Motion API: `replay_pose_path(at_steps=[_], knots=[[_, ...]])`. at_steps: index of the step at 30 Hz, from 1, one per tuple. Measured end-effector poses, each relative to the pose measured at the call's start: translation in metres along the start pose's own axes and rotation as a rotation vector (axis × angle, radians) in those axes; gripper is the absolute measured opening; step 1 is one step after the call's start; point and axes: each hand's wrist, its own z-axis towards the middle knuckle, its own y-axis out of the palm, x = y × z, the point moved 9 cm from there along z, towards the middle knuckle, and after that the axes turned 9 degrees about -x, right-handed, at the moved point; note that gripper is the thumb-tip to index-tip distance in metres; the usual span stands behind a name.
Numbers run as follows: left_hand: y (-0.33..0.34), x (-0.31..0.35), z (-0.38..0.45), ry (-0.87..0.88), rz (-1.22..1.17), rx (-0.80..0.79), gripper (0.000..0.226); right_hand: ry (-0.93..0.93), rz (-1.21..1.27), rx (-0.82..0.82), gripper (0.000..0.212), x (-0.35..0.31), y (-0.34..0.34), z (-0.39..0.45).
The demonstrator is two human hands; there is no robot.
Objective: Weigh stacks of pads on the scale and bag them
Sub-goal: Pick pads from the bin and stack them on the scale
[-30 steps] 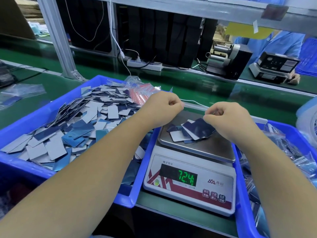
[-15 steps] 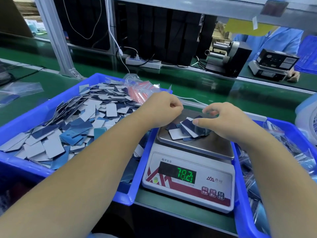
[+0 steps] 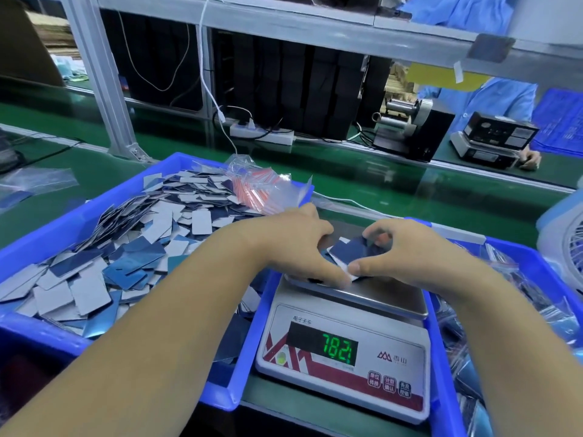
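A white digital scale [image 3: 344, 367] stands between two blue bins, its green display reading 78.21. On its steel pan [image 3: 378, 298] lies a small pile of dark blue and white pads [image 3: 348, 250]. My left hand [image 3: 296, 247] and my right hand [image 3: 407, 250] cup this pile from either side, fingers and thumbs curled around the pads, thumb tips nearly meeting at the front. Part of the pile is hidden under my hands.
The blue bin [image 3: 79, 216] on the left holds several loose pads and a bundle of red-striped zip bags [image 3: 258, 190]. A blue bin [image 3: 517, 250] on the right holds filled clear bags. Behind lie a green conveyor, a power strip [image 3: 262, 134] and another worker's scale [image 3: 492, 143].
Both hands have dropped from above the pan onto the pad pile and closed in around it. The scale reading rose from 72.41 to 78.21.
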Motion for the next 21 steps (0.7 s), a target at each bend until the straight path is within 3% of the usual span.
replay_pose_path(at_steps=[7, 15, 21], knots=[[-0.0008, 0.0094, 0.0023, 0.042, 0.027, 0.01, 0.078, 0.041, 0.059, 0.008, 0.062, 0.0027, 0.0022, -0.0021], [-0.0027, 0.0061, 0.0018, 0.083, -0.125, 0.03, 0.044, 0.106, 0.089, -0.021, 0.065, 0.0056, 0.0031, 0.0002], [-0.0031, 0.0091, 0.0033, 0.083, -0.162, 0.067, 0.06, 0.106, 0.045, -0.015, 0.06, 0.0011, 0.0025, -0.0037]])
